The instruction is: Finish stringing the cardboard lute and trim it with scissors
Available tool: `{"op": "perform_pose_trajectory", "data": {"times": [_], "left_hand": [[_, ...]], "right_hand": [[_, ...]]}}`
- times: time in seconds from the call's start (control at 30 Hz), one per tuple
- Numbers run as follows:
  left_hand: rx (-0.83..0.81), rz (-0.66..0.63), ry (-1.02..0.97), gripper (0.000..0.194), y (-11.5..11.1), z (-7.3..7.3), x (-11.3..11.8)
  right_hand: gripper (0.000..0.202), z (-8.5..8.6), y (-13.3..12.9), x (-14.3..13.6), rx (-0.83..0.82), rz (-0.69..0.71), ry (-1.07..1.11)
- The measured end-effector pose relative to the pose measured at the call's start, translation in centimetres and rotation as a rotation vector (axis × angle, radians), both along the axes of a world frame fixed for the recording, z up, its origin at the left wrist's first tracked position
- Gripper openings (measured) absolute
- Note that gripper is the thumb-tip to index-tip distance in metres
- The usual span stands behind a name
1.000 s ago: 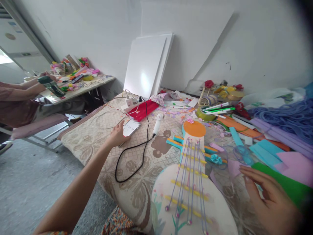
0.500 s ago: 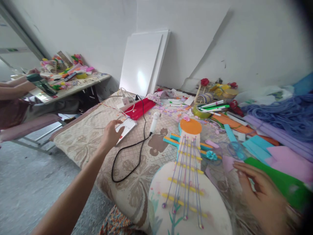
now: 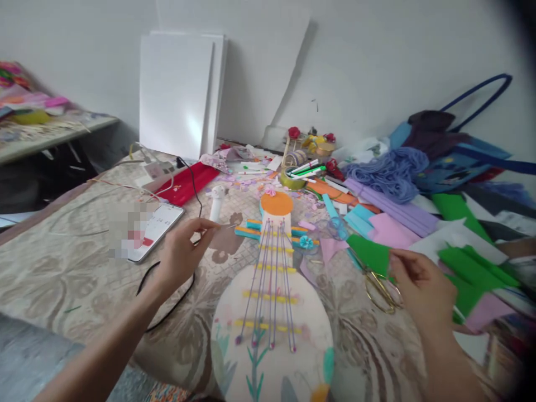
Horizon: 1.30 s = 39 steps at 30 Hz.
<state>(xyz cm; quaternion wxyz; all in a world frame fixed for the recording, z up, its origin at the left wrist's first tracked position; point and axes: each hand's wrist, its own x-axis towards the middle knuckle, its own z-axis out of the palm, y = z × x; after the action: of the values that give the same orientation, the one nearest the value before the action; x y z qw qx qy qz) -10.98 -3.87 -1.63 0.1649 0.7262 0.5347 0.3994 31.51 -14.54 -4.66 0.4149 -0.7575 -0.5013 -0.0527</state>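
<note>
A handmade paper lute (image 3: pixel 234 290) with purple strings and yellow crossbars stands in front of me, its orange round head pointing away. My left hand (image 3: pixel 184 251) is closed in a pinch left of its neck; a thin, pale sliver seems to show at the fingertips, too small to name. Beside that hand lies a phone (image 3: pixel 165 220) with a lit screen. My right hand (image 3: pixel 425 287) is also pinched, right of the lute, and anything in its fingers is hidden. Gold-handled scissors (image 3: pixel 383 290) rest just left of it, by green paper (image 3: pixel 368 251).
A white corded tool (image 3: pixel 215 205) lies beyond my left hand, its black cord looping over the patterned cloth (image 3: pixel 96 285). Markers, a tape roll (image 3: pixel 292 180), blue yarn (image 3: pixel 387 173) and coloured paper crowd the right and back. White boards (image 3: pixel 176 95) lean on the wall.
My view has turned right. My left hand has left the phone and closed into a pinch nearer the lute. My right hand's fingers have come together, and the scissors now show.
</note>
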Motion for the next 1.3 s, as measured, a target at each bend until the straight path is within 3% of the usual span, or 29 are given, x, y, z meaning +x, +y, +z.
{"op": "perform_pose_trajectory", "data": {"times": [0.2, 0.37, 0.5, 0.6, 0.7, 0.77, 0.87, 0.97, 1.1, 1.3], "left_hand": [[-0.036, -0.157, -0.045, 0.017, 0.0, -0.2, 3.2], [-0.094, -0.22, -0.129, 0.012, 0.2, 0.2, 5.5], [-0.457, -0.377, -0.511, 0.017, 0.3, 0.4, 7.1], [-0.802, -0.511, -0.882, 0.021, 0.1, 0.6, 8.2], [-1.062, -0.583, -1.091, 0.02, -0.3, 1.0, 9.4], [-1.164, -0.603, -1.153, 0.019, -0.6, 1.4, 10.2], [-1.242, -0.641, -1.205, 0.019, -0.9, 2.1, 11.5], [-1.281, -0.702, -1.241, 0.022, -1.0, 2.5, 12.5], [-1.267, -0.68, -1.249, 0.02, -0.8, 2.4, 13.2], [-1.175, -0.633, -1.254, 0.017, -0.8, 1.5, 13.3]], "right_hand": [[0.035, -0.8, -2.1, 1.9, -0.435, 0.112, -0.064], [0.039, -2.7, -2.4, 3.1, -0.48, 0.196, -0.143], [0.038, -3.0, -2.3, 3.4, -0.493, 0.204, -0.168], [0.036, -2.1, -1.9, 2.9, -0.43, 0.193, -0.092], [0.033, -0.2, -1.0, 0.7, -0.35, 0.219, 0.025], [0.029, 1.6, -0.3, -1.9, -0.291, 0.314, 0.14], [0.02, 4.4, 1.1, -6.8, -0.223, 0.533, 0.212], [0.015, 6.4, 2.5, -11.0, -0.16, 0.667, 0.203], [0.009, 7.0, 3.8, -13.5, -0.104, 0.694, 0.158], [0.006, 6.4, 4.0, -14.4, -0.059, 0.649, 0.193]]}}
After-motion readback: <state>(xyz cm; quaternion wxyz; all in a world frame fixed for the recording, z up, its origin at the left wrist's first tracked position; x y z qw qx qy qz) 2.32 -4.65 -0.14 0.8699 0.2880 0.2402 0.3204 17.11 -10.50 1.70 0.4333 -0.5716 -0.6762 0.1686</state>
